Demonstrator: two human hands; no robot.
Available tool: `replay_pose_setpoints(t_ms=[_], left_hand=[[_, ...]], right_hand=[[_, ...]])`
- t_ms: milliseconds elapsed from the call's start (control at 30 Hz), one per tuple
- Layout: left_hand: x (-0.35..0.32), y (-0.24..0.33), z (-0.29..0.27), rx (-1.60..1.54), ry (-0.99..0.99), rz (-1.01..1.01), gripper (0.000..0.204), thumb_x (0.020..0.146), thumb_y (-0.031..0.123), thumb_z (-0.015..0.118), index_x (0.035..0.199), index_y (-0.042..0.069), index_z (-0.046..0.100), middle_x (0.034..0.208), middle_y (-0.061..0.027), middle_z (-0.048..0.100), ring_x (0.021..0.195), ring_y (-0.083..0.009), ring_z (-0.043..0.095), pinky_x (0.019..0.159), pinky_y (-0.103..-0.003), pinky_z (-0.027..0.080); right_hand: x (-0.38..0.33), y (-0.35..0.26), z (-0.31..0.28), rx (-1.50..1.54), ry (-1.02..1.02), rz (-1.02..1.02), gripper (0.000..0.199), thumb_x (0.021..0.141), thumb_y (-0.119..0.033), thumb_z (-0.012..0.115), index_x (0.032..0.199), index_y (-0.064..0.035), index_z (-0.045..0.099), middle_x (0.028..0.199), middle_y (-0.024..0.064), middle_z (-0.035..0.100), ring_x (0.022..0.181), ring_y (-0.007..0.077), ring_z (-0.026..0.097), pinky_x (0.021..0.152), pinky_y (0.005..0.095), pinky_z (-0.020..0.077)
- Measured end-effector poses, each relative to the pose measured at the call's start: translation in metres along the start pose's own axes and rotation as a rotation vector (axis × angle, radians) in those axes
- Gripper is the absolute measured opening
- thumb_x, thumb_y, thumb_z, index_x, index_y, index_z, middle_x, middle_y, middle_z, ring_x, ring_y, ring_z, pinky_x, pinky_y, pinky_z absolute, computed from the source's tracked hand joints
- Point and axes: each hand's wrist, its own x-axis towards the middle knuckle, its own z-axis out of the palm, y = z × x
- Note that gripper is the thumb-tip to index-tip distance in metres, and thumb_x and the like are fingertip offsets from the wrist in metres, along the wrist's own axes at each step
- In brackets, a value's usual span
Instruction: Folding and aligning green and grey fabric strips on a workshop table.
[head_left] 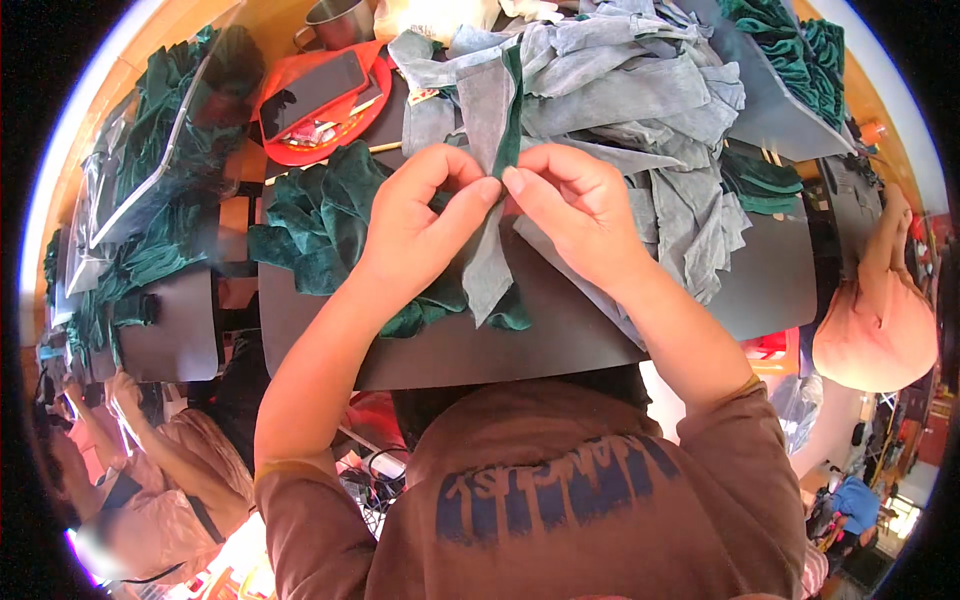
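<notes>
Between my two hands, held up over the dark table, is a fabric strip (480, 95), grey on one face and green velvet on the other. My left hand (430, 210) pinches it at its middle, thumb against fingers. Right beside it, my right hand (575, 205) pinches the green edge in the same way. The strip's upper end rises toward the pile, and a pointed grey end hangs below my fingers. Behind my hands lies a big heap of grey fabric strips (610, 90). A crumpled green velvet pile (325, 220) sits by my left forearm.
A red plate (375, 105) holding a phone (313, 93) stands at the back left, near a metal mug (340, 22). Clear-sided bins with green velvet flank the table (780, 270). One person (150, 450) works at the lower left; another person's arm (875, 300) shows at right.
</notes>
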Motion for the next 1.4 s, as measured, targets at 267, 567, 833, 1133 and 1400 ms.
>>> replay_pose_setpoints(t_ms=[267, 567, 833, 1133, 1400], left_hand=[[-0.004, 0.005, -0.009, -0.013, -0.079, -0.008, 0.012, 0.077, 0.008, 0.062, 0.076, 0.003, 0.051, 0.071, -0.0012, 0.05, 0.063, -0.0081, 0.046, 0.057, -0.022, 0.038], [0.003, -0.002, -0.011, 0.027, -0.108, 0.092, 0.009, 0.077, 0.001, 0.061, 0.075, 0.002, 0.051, 0.069, -0.0022, 0.049, 0.059, -0.0089, 0.043, 0.052, -0.021, 0.034], [0.0, 0.011, -0.011, -0.491, 0.02, -0.259, 0.004, 0.085, 0.003, 0.053, 0.084, 0.004, 0.049, 0.074, 0.0055, 0.047, 0.065, -0.0007, 0.04, 0.055, -0.017, 0.033], [0.004, -0.002, -0.014, -0.15, 0.013, -0.044, 0.008, 0.08, -0.005, 0.053, 0.084, 0.001, 0.05, 0.075, 0.0011, 0.048, 0.064, -0.0024, 0.043, 0.055, -0.016, 0.036], [0.009, -0.001, -0.017, -0.221, -0.069, -0.166, 0.006, 0.081, -0.004, 0.053, 0.086, -0.001, 0.051, 0.079, -0.0006, 0.05, 0.069, -0.0037, 0.045, 0.06, -0.017, 0.036]], right_hand=[[-0.005, -0.017, -0.002, -0.161, -0.108, 0.156, 0.007, 0.083, -0.005, 0.058, 0.086, 0.0015, 0.059, 0.079, 0.0018, 0.059, 0.074, 0.0057, 0.054, 0.065, 0.0206, 0.0427], [0.002, -0.014, -0.001, -0.151, -0.046, 0.141, 0.007, 0.08, -0.006, 0.059, 0.078, 0.0002, 0.059, 0.062, 0.002, 0.055, 0.055, 0.0051, 0.049, 0.049, 0.0214, 0.0404], [0.012, -0.026, -0.002, 0.161, -0.131, 0.416, 0.01, 0.082, -0.008, 0.059, 0.077, -0.0011, 0.055, 0.062, -0.0058, 0.05, 0.056, 0.0013, 0.043, 0.049, 0.0177, 0.0371], [0.034, -0.023, -0.007, -0.169, -0.375, 0.333, 0.012, 0.076, -0.007, 0.067, 0.077, -0.0014, 0.055, 0.071, 0.0015, 0.057, 0.061, 0.0058, 0.052, 0.055, 0.0186, 0.0414], [0.037, -0.003, -0.016, -0.123, -0.382, 0.228, 0.014, 0.074, -0.005, 0.068, 0.078, -0.0026, 0.055, 0.071, 0.0013, 0.056, 0.065, 0.0078, 0.054, 0.058, 0.0212, 0.043]])
